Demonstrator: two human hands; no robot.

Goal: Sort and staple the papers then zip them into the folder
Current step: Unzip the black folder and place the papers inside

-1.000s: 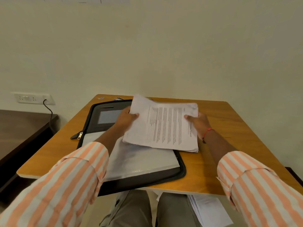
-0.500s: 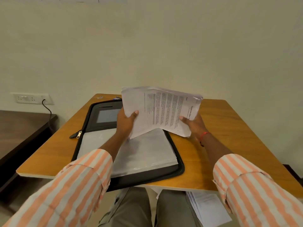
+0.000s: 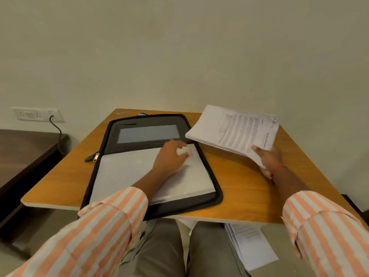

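A black zip folder (image 3: pixel 218 194) lies open on the wooden table (image 3: pixel 241 188), with a stack of clear plastic sleeves (image 3: pixel 123 168) in its near half. My left hand (image 3: pixel 168 157) is down on the far right corner of the sleeves, its fingers bent and blurred, pinching what looks like the top sleeve's corner. My right hand (image 3: pixel 267 159) grips the near edge of a thick stack of printed papers (image 3: pixel 235 129) and holds it tilted above the table, to the right of the folder. The stack's far right corner is curled.
The folder's zipper pull (image 3: pixel 93 157) hangs out on the table at its left side. More printed sheets (image 3: pixel 249 244) lie below the table's near edge beside my right knee. Small items (image 3: pixel 142 113) sit at the far edge. A dark side table (image 3: pixel 24 148) stands at left.
My left hand let go of the paper stack and dropped onto the folder's sleeves. My right hand alone carried the stack away to the right, off the folder.
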